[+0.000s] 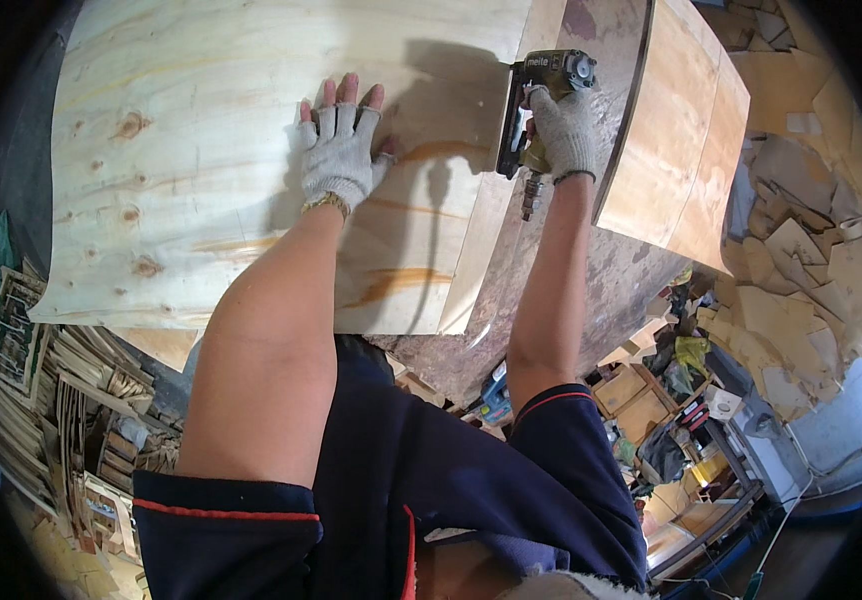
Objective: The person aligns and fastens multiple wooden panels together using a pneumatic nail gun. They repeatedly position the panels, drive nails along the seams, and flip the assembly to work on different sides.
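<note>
Fingers point(339, 100) of the left hand point(339, 150), in a fingerless knit glove, lie spread and flat on the pale plywood panel point(201, 150), holding nothing, only pressing down near its right edge. Fingers of the gloved right hand point(563, 130) are wrapped tight round the grip of a nail gun point(536, 105), whose nose meets the panel's right edge just beside the left hand. That panel carries knots and orange streaks and covers most of the bench point(591, 280), whose worn, stained top shows only as a strip between it and a second plywood board point(676, 150) to the right, set apart from the first. Its near edge ends just above the person's dark shirt. Left of the bench, thin wood strips and offcuts point(61, 390) are piled close. On the right, flat board scraps point(801, 270) litter the floor, with boxes point(641, 400) and clutter nearer, leaving little open floor on either side.
</note>
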A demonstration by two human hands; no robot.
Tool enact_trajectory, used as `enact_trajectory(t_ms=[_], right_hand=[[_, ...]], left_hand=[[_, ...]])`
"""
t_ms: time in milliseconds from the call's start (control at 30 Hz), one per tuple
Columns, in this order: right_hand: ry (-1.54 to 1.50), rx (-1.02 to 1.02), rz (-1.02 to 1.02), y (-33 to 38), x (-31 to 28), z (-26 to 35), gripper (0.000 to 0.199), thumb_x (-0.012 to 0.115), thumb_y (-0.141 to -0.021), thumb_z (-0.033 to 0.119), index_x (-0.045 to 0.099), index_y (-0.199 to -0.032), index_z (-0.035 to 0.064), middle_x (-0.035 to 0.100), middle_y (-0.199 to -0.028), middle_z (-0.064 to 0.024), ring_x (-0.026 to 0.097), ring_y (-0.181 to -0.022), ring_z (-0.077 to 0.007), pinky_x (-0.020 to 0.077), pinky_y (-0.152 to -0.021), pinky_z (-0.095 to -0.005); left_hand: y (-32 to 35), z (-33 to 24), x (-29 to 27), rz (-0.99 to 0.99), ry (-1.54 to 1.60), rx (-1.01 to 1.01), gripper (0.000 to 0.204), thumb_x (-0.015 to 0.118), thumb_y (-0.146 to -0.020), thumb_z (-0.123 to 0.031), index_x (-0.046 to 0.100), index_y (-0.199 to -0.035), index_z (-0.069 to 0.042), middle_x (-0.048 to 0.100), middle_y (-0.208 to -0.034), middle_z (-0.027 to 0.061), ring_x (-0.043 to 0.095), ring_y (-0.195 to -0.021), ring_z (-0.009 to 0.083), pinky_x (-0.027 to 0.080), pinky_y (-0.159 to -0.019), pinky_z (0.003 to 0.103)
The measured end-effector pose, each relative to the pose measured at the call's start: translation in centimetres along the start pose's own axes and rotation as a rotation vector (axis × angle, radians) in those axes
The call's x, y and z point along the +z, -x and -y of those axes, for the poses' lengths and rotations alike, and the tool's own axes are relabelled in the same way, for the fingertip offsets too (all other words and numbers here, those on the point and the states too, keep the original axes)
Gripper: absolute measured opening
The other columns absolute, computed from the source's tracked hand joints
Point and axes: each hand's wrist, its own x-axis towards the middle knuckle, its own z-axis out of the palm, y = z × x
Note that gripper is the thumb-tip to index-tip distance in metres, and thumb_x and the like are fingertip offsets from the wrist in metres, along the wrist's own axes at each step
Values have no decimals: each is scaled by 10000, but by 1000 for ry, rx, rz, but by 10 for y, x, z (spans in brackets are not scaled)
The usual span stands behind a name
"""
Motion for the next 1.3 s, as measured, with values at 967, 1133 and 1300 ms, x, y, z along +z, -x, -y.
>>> enact_trajectory(t_ms=[967,1133,1300], right_hand=[[22,-10,-9,81,13,-65,255,656,-884,104,657,-1114,-5,680,-788,-71,572,-498,-116,465,-451,-289],[1,-12,-17,96,15,-68,252,657,-885,106,661,-1112,-3,682,-783,-66,565,-494,-113,453,-453,-285],[13,172,-13,114,17,-68,316,694,-845,170,716,-1120,16,757,-928,-150,721,-823,-264,553,-772,-399]], left_hand=[[1,1,9,-149,28,18,713,561,-952,-500,333,-1587,-271,221,-1680,80,136,-1562,323,54,-1243,584],[0,2,11,-167,14,26,706,570,-936,-511,375,-1569,-267,256,-1669,95,164,-1554,338,34,-1240,600],[0,4,15,-202,38,42,712,566,-937,-523,367,-1572,-269,248,-1671,92,157,-1555,338,35,-1240,600]])
